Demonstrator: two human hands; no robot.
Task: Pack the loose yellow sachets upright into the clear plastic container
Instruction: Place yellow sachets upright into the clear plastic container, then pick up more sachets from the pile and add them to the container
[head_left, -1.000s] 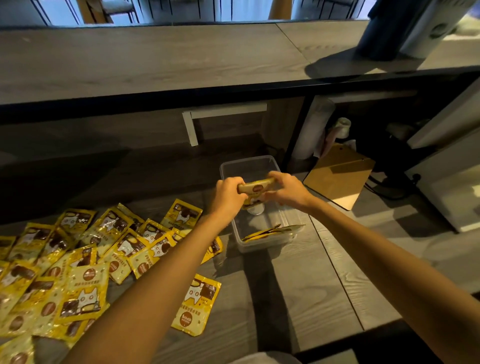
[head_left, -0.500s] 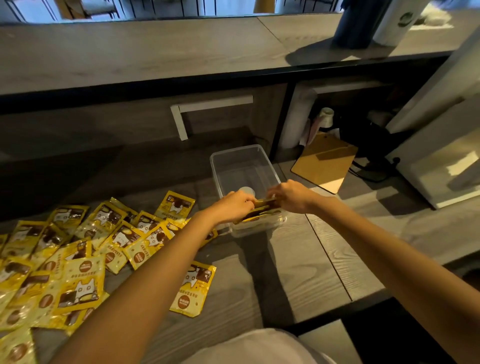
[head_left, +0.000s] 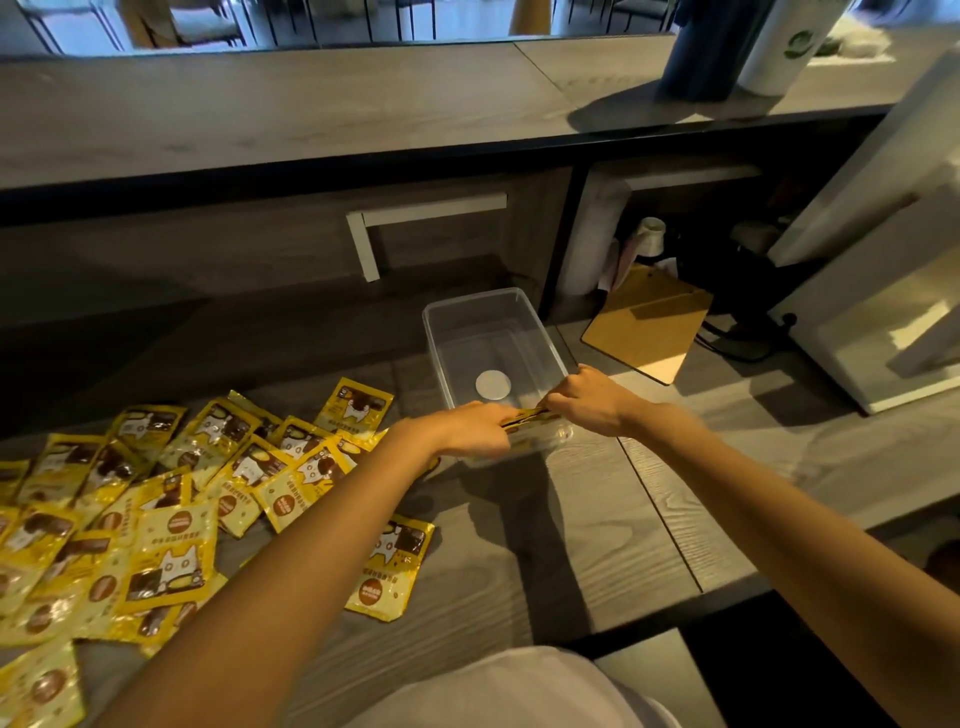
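A clear plastic container stands on the grey wooden counter, a round white sticker on its floor. At its near end, my left hand and my right hand pinch the two ends of a small stack of yellow sachets, standing on edge against the near wall. Many loose yellow sachets lie spread flat on the counter to the left. One lone sachet lies nearer me, partly under my left forearm.
A brown clipboard lies right of the container. A white appliance stands at the far right with a dark cable beside it. A raised upper counter runs across the back, carrying a dark bottle and a white cup.
My hands have lowered the stack of sachets from above the container down to its near end. The view has shifted slightly.
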